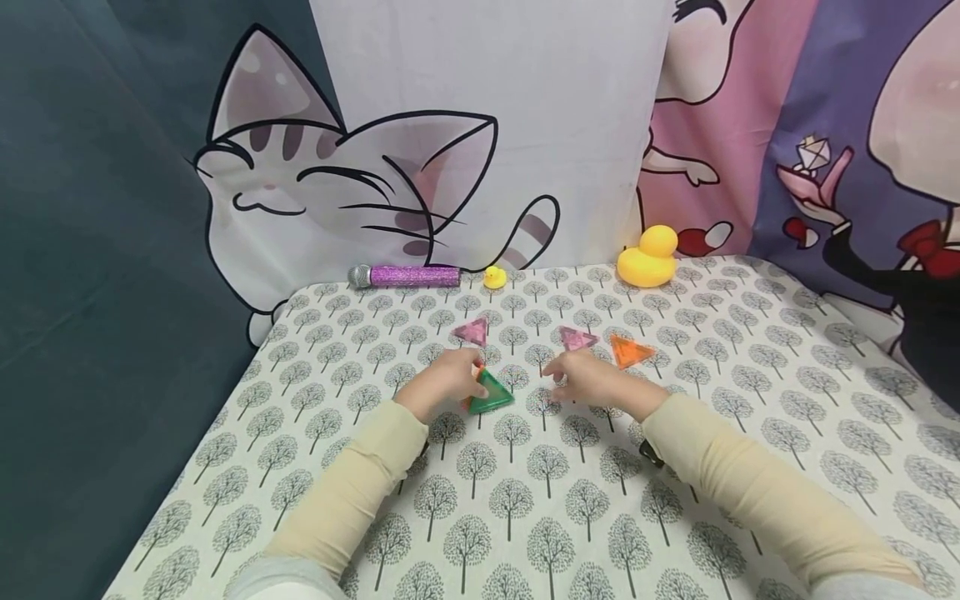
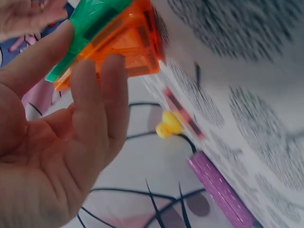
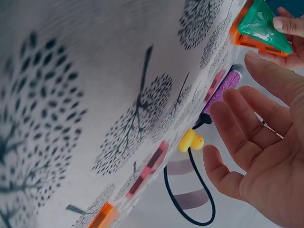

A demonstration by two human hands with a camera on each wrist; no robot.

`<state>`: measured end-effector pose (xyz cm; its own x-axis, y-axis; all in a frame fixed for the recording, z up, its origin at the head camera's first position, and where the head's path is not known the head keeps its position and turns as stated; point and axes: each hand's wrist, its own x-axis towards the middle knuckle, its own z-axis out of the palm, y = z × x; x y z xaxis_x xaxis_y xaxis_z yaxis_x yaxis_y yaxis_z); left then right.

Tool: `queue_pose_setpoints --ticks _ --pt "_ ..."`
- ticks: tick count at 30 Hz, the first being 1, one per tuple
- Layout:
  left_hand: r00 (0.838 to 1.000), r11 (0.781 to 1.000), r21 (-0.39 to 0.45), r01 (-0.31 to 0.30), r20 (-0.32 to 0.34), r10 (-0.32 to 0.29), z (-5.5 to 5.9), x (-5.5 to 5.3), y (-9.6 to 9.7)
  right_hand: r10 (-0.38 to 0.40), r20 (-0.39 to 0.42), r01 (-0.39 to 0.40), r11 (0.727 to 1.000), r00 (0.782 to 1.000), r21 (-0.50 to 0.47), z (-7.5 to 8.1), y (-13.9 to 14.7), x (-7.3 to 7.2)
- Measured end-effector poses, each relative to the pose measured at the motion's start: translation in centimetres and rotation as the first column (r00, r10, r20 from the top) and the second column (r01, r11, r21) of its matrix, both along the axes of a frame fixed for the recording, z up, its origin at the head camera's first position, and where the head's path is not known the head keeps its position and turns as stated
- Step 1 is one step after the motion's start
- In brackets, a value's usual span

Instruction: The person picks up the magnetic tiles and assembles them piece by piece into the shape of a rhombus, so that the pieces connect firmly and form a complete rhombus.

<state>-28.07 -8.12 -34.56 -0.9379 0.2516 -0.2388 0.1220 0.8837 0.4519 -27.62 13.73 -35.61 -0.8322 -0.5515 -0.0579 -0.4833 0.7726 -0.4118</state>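
Observation:
My left hand (image 1: 448, 379) holds a small build of translucent magnetic tiles by its left side. On top lies a green triangle tile (image 1: 491, 393), with orange tiles (image 2: 126, 47) standing beneath it. In the left wrist view the thumb touches the green tile and the fingertips reach the orange side. To the right of the build, apart from it, my right hand (image 1: 588, 382) hovers over the cloth with loosely bent fingers and nothing in them. Just beyond that hand lie a pink triangle tile (image 1: 577, 337) and an orange triangle tile (image 1: 628, 352).
Another pink triangle tile (image 1: 472, 332) lies behind the build. Along the back edge are a purple glitter microphone (image 1: 412, 277), a small yellow duck (image 1: 494, 277) and a larger yellow duck (image 1: 648, 260). A tree-print cloth (image 1: 510, 500) covers the table; a cartoon curtain (image 1: 585, 150) hangs behind.

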Motion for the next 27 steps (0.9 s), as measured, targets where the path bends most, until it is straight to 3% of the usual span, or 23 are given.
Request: queue_pose_setpoints --ticks 7,17,22,27 --pt "0.999 0.999 0.011 -0.043 0.030 0.042 0.4 -0.7 -2.7 -0.040 -0.013 0.041 0.999 0.999 0.029 0.1 1.2 -0.6" --pt "0.990 0.989 0.038 -0.141 -0.011 0.141 0.0 -1.7 -5.3 -0.098 -0.031 0.099 0.994 0.995 0.035 -0.2 3.8 -1.9" --pt "0.987 0.987 0.035 -0.155 -0.029 0.156 0.0 -2.0 -5.5 -0.104 -0.035 0.105 0.994 0.994 0.027 -0.5 5.3 -2.2" --pt "0.987 0.987 -0.010 -0.158 -0.035 0.158 0.4 -2.3 -4.5 -0.087 -0.056 0.088 0.996 0.995 0.023 -0.6 5.9 -2.2"
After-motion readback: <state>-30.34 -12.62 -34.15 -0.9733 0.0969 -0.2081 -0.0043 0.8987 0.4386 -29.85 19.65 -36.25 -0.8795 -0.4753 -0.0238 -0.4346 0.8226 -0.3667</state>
